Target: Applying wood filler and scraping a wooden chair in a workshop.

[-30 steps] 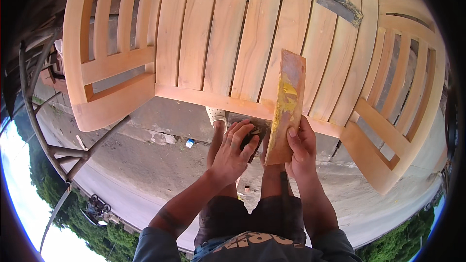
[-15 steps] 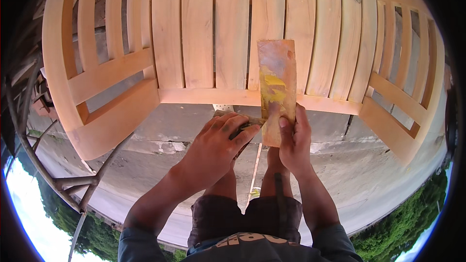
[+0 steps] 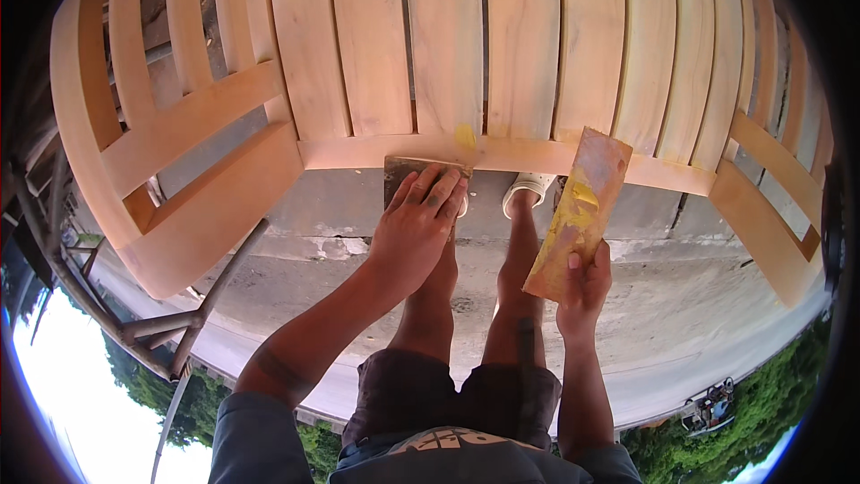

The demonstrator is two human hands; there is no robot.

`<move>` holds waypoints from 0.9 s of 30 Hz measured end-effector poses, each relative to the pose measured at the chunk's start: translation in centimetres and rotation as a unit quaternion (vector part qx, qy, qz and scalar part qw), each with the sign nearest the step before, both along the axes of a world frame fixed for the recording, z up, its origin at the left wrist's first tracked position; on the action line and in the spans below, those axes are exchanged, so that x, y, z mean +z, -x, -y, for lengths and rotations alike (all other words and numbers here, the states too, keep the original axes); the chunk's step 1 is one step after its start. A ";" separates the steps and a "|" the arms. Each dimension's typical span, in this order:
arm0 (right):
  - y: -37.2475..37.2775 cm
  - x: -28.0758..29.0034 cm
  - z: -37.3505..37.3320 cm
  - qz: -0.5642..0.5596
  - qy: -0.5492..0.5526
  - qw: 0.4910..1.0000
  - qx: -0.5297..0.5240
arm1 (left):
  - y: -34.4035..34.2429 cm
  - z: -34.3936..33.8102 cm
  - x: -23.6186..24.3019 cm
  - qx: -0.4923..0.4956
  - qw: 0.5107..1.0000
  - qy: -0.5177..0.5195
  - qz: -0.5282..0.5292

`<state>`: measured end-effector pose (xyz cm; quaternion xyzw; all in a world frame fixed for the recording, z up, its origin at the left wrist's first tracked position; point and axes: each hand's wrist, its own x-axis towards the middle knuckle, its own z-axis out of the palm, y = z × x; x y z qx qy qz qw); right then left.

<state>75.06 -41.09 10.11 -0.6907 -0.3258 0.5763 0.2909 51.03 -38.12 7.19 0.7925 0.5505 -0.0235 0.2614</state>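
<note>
My left hand (image 3: pixel 414 231) presses its fingers along a dark, stained flat scraper (image 3: pixel 400 176). The scraper's upper edge meets the front rail of the pale wooden bench (image 3: pixel 358 151). Just above its right corner, a dab of yellow putty (image 3: pixel 466 136) sits where the rail joins a slat. My right hand (image 3: pixel 585 287) grips the lower end of a flat rectangular board (image 3: pixel 555 251), thumb on its face. The board is tilted with its top to the right, overlapping the rail in view. Yellow putty (image 3: pixel 582 204) is smeared across its upper middle.
Slatted side frames (image 3: pixel 193 112) rise at the bench's left and right. A metal tube frame (image 3: pixel 166 324) stands at lower left. My feet in pale clogs (image 3: pixel 528 185) are on the concrete floor (image 3: pixel 658 255) under the rail. Green trees (image 3: pixel 761 412) show at the lower right.
The scraper has moved away from the board, up to the bench rail, where yellow putty now shows. The board has swung right and tilted. The view has shifted slightly.
</note>
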 end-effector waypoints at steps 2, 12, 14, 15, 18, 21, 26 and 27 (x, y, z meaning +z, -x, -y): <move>-1.5 0.0 0.6 -0.007 0.013 1.000 -0.012 | -0.8 -2.3 1.6 0.097 0.992 0.067 0.054; -3.0 0.2 0.7 -0.016 0.009 1.000 0.019 | -1.4 -4.3 0.9 0.019 0.993 0.117 0.017; -3.5 0.1 1.0 -0.008 0.002 1.000 0.018 | -1.2 -4.5 0.9 0.014 0.982 0.186 0.039; -3.4 0.2 1.2 -0.014 0.001 1.000 0.012 | -0.9 -5.2 0.9 0.042 0.988 0.142 0.033; -2.9 0.1 1.3 -0.029 0.004 1.000 0.003 | -0.1 -4.4 -0.2 0.031 0.999 0.019 -0.026; -3.1 0.3 1.5 -0.033 0.011 0.999 0.000 | 0.6 -1.1 -1.0 -0.020 0.997 -0.051 -0.047; -3.9 0.5 2.7 0.007 0.010 1.000 0.006 | 0.4 -4.8 1.6 0.130 0.985 0.093 0.069; -3.5 0.5 2.7 0.008 0.007 1.000 0.003 | 0.4 -6.5 2.0 0.149 0.981 0.119 0.046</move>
